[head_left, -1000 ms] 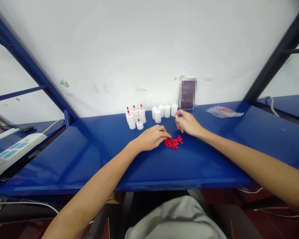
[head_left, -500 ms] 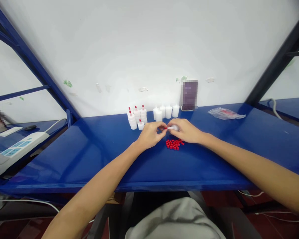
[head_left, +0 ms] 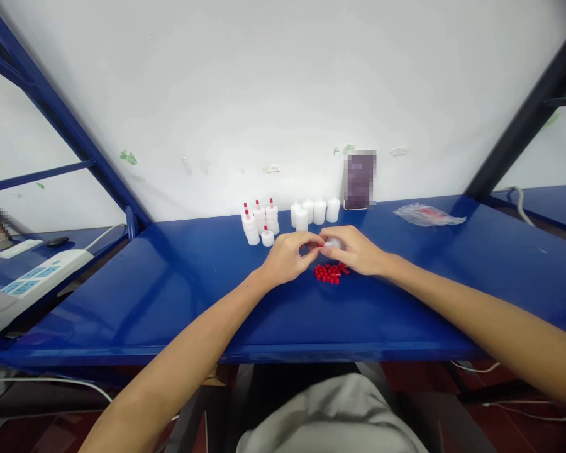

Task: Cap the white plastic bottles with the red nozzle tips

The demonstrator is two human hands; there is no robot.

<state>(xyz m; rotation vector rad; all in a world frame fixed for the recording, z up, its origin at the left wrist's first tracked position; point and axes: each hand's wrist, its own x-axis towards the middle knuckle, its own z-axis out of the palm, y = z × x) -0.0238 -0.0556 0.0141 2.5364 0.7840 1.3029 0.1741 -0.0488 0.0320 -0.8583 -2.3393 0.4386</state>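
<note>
My two hands meet over the blue table (head_left: 170, 296), just behind a small heap of red caps (head_left: 329, 273). My right hand (head_left: 353, 250) is closed round a small white nozzle piece (head_left: 332, 243). My left hand (head_left: 287, 255) pinches at its tip, fingers pressed together; a speck of red shows between the fingertips. Behind the hands stand stacked white pieces with red caps (head_left: 258, 220) on the left and plain white pieces (head_left: 312, 212) on the right.
A clear plastic bag (head_left: 428, 215) lies at the back right of the table. A dark blurred object (head_left: 360, 180) leans on the white wall. A white power strip (head_left: 28, 277) lies on the left bench. Blue frame bars (head_left: 61, 119) slant up on the left, a black one on the right.
One second ago my left hand lay at the red heap and my right hand was by the white pieces. Both have come together above the heap, right hand carrying a white piece.
</note>
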